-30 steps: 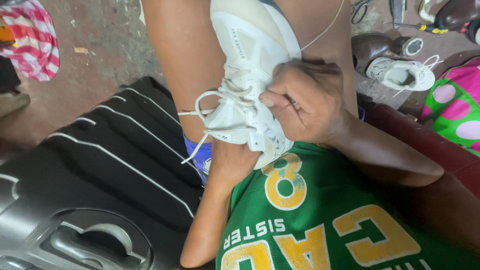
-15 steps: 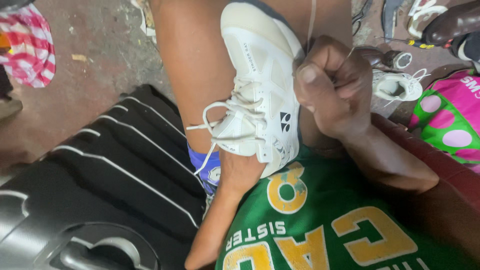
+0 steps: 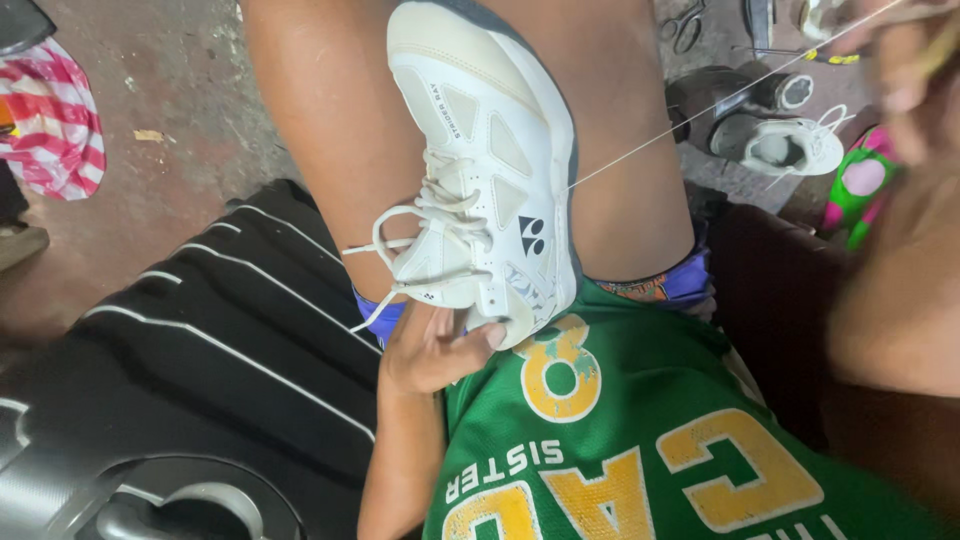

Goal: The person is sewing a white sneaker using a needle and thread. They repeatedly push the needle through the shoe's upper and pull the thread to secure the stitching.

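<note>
A white laced sneaker (image 3: 490, 170) lies between my bare thighs, toe pointing away from me. My left hand (image 3: 432, 350) grips its heel end from below, thumb pressed on the sole edge. A thin taut thread (image 3: 720, 100) runs from the shoe's right side up to my right hand (image 3: 905, 60), which is raised at the top right, blurred, pinching the thread. My green shirt with yellow letters (image 3: 640, 450) fills the lower middle.
A black ribbed plastic case (image 3: 170, 400) sits at my left. On the concrete floor lie a red-and-white striped cloth (image 3: 55, 130), scissors (image 3: 685, 25), another white sneaker (image 3: 785, 145) and a dark shoe (image 3: 700, 100). A pink-and-green patterned fabric (image 3: 860, 190) is at right.
My right hand has lifted off the shoe and travelled up and to the right, drawing the thread out taut. The left hand has kept hold of the heel.
</note>
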